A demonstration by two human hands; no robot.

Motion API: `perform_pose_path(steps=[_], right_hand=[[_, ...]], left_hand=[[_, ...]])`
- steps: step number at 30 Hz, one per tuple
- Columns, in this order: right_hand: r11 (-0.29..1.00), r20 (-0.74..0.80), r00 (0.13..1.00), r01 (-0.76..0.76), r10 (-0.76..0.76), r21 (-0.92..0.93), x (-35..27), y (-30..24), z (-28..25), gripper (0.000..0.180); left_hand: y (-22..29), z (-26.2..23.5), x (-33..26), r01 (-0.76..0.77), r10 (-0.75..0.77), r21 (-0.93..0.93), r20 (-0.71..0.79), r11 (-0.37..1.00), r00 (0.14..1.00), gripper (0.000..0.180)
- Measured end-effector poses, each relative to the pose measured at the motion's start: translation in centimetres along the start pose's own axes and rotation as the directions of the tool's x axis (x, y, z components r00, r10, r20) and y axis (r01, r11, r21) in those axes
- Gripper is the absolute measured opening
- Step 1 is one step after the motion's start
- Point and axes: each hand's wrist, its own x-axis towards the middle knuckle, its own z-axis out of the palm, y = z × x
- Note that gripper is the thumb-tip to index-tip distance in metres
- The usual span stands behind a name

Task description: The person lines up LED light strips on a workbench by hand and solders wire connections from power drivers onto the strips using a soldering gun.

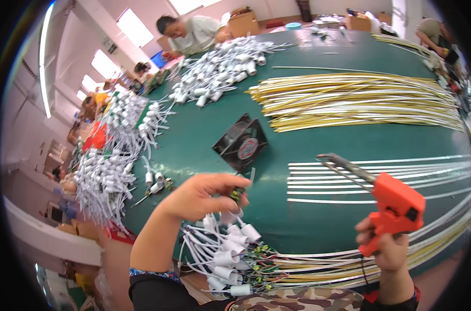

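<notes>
Left hand (204,194) pinches a small wired part (236,195) while right hand (388,249) grips orange pliers (388,199), blades clear of it, so cutting seems next and needs closing that gap.

Black sleeves, patterned cuff, camouflage shirt (297,299)

Bright, even daylight from windows (134,26) upper left, blown out to white. A ceiling strip light (45,57) glares too. Shadows on the table (308,217) are soft. Heavy fisheye bend, black vignette at corners. Centre sharp, rim smeared and soft.
</notes>
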Motion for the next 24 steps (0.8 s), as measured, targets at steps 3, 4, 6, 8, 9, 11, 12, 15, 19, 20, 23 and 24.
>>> perform_pose_path(steps=[3, 4, 6, 8, 9, 11, 12, 15, 19, 20, 23, 24], right_hand=[[0.998, 0.058, 0.997, -0.044, 0.046, -0.046, 1.0, -1.2, 2.2, 0.043], [0.999, 0.051, 0.999, -0.013, 0.015, -0.050, 1.1, -1.1, 2.7, 0.041], [0.985, 0.001, 1.000, 0.021, -0.021, -0.169, 1.9, -0.8, 3.3, 0.039], [0.982, -0.083, 0.996, 0.019, -0.035, -0.188, 2.2, 0.2, 3.4, 0.038], [0.988, -0.088, 0.995, 0.033, -0.047, -0.150, 2.3, 1.0, 3.2, 0.046], [0.992, -0.105, 0.993, 0.042, -0.055, -0.116, 2.3, 1.3, 3.2, 0.055], [0.992, -0.086, 0.996, 0.003, -0.014, -0.126, 2.5, 1.2, 3.3, 0.053], [0.995, -0.079, 0.996, -0.058, 0.052, -0.079, 2.6, 2.0, 3.5, 0.048], [0.981, -0.075, 0.997, -0.037, 0.023, -0.191, 2.8, 2.6, 3.3, 0.044], [0.966, -0.092, 0.995, 0.013, -0.038, -0.258, 2.9, 2.5, 3.4, 0.047], [0.931, -0.119, 0.984, 0.082, -0.132, -0.356, 2.8, 3.2, 3.2, 0.057], [0.911, -0.115, 0.982, 0.094, -0.152, -0.401, 2.8, 3.0, 3.2, 0.058]], left_hand=[[-0.8, 3.9, 3.4, -0.028, 0.079, -0.345, 0.135, 0.938, 0.988, 0.051], [-0.9, 5.0, 4.4, 0.039, 0.061, -0.453, 0.204, 0.891, 0.977, 0.052], [-1.6, 7.2, 6.4, 0.121, 0.083, -0.584, 0.311, 0.803, 0.947, 0.054], [-2.3, 9.5, 7.8, 0.103, 0.139, -0.649, 0.310, 0.754, 0.940, 0.053], [-2.6, 10.5, 8.3, 0.087, 0.154, -0.657, 0.301, 0.748, 0.941, 0.053], [-2.7, 11.7, 9.0, 0.104, 0.142, -0.660, 0.307, 0.744, 0.941, 0.051], [-3.0, 12.0, 9.2, 0.090, 0.149, -0.643, 0.307, 0.761, 0.940, 0.052], [-2.8, 12.8, 9.7, 0.103, 0.129, -0.641, 0.305, 0.760, 0.944, 0.060], [-2.2, 13.2, 9.9, 0.156, 0.040, -0.496, 0.360, 0.854, 0.932, 0.066], [-2.1, 13.5, 10.0, 0.123, 0.037, -0.483, 0.309, 0.867, 0.950, 0.064], [-2.2, 14.0, 10.1, 0.094, 0.023, -0.446, 0.250, 0.890, 0.968, 0.062], [-2.0, 14.1, 10.1, 0.100, 0.006, -0.439, 0.233, 0.893, 0.973, 0.062]])
